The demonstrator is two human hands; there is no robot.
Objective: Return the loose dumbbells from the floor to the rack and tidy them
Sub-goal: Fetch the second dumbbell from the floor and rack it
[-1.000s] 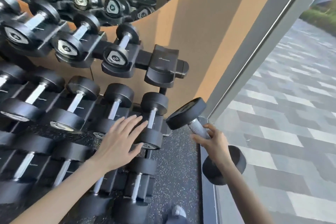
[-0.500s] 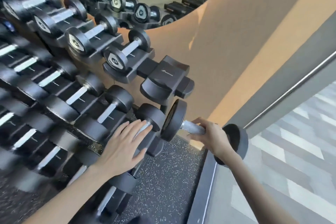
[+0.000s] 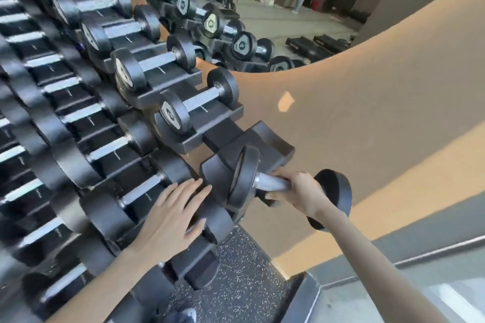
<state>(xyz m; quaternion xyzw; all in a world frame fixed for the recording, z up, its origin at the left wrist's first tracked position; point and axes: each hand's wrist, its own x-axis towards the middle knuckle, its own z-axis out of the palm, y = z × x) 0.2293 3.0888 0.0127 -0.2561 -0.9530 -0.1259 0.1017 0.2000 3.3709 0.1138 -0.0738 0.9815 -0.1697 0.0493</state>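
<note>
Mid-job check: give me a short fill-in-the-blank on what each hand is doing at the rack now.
1. The right hand grips the dumbbell by its ____.
2. The left hand lies ____ on a racked dumbbell.
3. The held dumbbell is at the ____ cradle ending the top row.
4. The wall mirror reflects more ____.

Missing: handle; flat; empty; dumbbells

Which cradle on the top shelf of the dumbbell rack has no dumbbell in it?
The empty cradle at the shelf's right end. Every other top-shelf cradle holds a dumbbell; this one is bare, with the dumbbell gripped in the right hand just in front of it.
</note>
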